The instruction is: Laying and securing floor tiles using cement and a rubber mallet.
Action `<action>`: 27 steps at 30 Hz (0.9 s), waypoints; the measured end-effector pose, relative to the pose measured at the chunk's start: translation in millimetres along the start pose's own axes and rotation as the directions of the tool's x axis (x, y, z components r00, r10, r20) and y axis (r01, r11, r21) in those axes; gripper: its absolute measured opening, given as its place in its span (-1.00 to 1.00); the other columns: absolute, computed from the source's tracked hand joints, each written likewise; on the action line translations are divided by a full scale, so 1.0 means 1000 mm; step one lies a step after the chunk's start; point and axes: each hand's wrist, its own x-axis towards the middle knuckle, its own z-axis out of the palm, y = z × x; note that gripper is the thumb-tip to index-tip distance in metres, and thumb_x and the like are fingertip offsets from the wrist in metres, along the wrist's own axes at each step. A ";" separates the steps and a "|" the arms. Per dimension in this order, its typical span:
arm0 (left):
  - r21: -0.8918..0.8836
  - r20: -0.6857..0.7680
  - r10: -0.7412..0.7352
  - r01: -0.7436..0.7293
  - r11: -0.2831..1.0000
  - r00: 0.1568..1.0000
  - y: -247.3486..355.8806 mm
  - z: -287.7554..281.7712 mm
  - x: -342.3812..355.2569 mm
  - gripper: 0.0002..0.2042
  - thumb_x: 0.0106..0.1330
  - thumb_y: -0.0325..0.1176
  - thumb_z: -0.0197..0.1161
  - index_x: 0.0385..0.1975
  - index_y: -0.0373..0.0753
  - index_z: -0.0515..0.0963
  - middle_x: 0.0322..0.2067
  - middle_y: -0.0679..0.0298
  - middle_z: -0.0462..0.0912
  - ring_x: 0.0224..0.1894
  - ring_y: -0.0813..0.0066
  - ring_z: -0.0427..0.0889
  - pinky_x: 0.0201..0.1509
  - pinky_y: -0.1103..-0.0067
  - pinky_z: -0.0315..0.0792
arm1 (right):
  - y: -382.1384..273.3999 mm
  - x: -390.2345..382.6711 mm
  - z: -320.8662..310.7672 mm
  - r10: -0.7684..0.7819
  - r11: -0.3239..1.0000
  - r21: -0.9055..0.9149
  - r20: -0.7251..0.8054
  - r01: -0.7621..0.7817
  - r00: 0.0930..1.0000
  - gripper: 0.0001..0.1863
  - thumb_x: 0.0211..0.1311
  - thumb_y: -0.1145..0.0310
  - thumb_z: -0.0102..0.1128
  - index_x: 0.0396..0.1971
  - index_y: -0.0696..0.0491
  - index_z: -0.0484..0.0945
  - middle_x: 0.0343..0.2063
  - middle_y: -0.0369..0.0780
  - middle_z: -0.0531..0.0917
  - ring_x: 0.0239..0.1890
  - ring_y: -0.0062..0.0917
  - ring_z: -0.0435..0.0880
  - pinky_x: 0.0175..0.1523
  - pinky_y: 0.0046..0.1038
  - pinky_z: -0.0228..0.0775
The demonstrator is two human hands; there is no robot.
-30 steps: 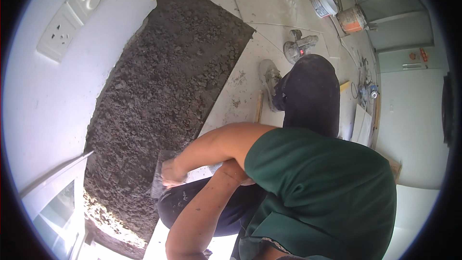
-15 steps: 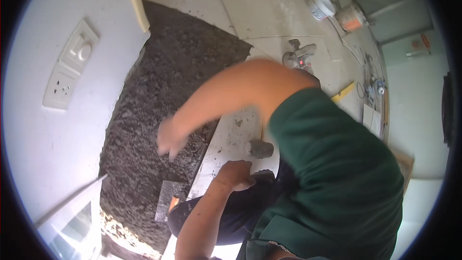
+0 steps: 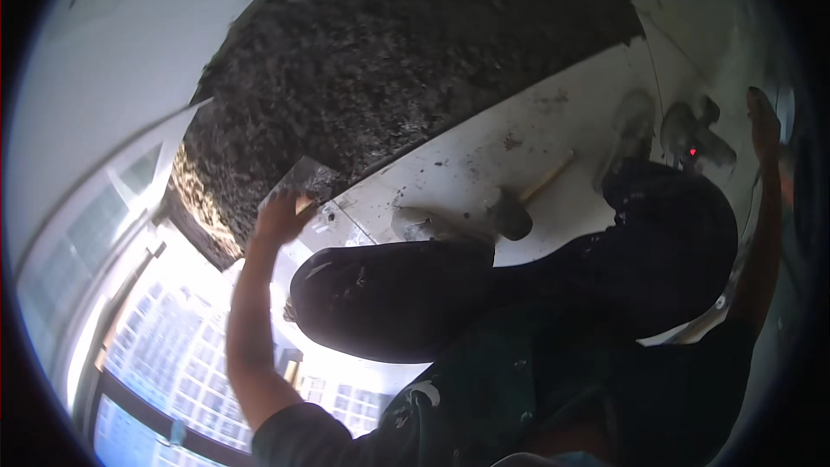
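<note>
My left hand [image 3: 285, 216] grips a metal trowel [image 3: 303, 175] at the edge of the rough, dark mortar bed [image 3: 415, 43]. My right hand [image 3: 761, 125] is out at the far right, fingers stretched, with nothing visible in it, beside a dusty grey power tool [image 3: 702, 143] with a red light. A mallet [image 3: 508, 212] with a wooden handle [image 3: 545, 175] lies on the pale tiled floor [image 3: 553, 104] between the mortar and my bent legs in dark trousers.
A white wall [image 3: 104, 69] borders the mortar on the left. At the lower left are a glazed frame [image 3: 112, 207] and a bright window [image 3: 164, 337] with buildings beyond. My shoe [image 3: 631, 125] rests near the power tool.
My view has swung round, bringing the window in. My left hand has returned to the trowel; my right hand has moved from near my knee out to the far right.
</note>
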 end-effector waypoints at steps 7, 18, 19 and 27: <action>0.285 0.126 -0.435 0.388 0.877 0.891 -0.032 -0.026 -0.077 -0.62 0.37 -0.14 0.08 0.16 -0.01 0.49 -0.10 0.13 0.59 -0.05 0.11 0.59 -0.03 0.18 0.44 | 0.046 -0.035 0.105 0.621 0.783 -0.006 -0.038 -0.622 0.783 -0.54 0.18 0.36 0.24 0.13 -0.09 0.49 -0.02 -0.23 0.64 -0.04 -0.33 0.63 0.02 -0.29 0.54; -0.007 -0.090 -0.112 0.112 0.994 0.990 0.259 -0.234 0.237 -0.51 0.29 -0.28 0.25 0.16 -0.40 0.44 0.13 -0.16 0.50 0.18 -0.12 0.47 0.27 0.21 0.35 | 0.132 0.008 0.123 0.709 0.701 0.070 -0.176 -0.710 0.683 -0.30 0.31 -0.13 0.05 0.16 0.20 0.47 0.12 0.09 0.53 0.22 -0.06 0.48 0.30 -0.18 0.30; -0.082 -0.028 -0.024 0.021 0.996 0.999 0.304 -0.249 0.277 -0.45 0.36 -0.25 0.21 0.29 -0.40 0.32 0.23 -0.12 0.42 0.27 -0.06 0.42 0.28 0.23 0.36 | 0.137 0.017 0.126 0.724 0.685 0.072 -0.178 -0.725 0.667 -0.27 0.30 -0.13 0.07 0.21 0.19 0.42 0.17 0.10 0.50 0.25 -0.07 0.45 0.31 -0.20 0.29; -0.772 -0.347 0.075 -0.330 0.543 0.935 0.578 -0.206 0.489 -0.37 0.43 -0.27 0.11 0.35 -0.54 0.08 0.28 -0.22 0.32 0.33 -0.02 0.34 0.40 0.34 0.21 | 0.270 0.019 0.125 0.770 0.619 0.109 -0.280 -0.778 0.574 -0.09 0.28 -0.18 0.08 0.33 0.32 0.18 0.29 0.15 0.33 0.36 -0.07 0.30 0.42 -0.24 0.14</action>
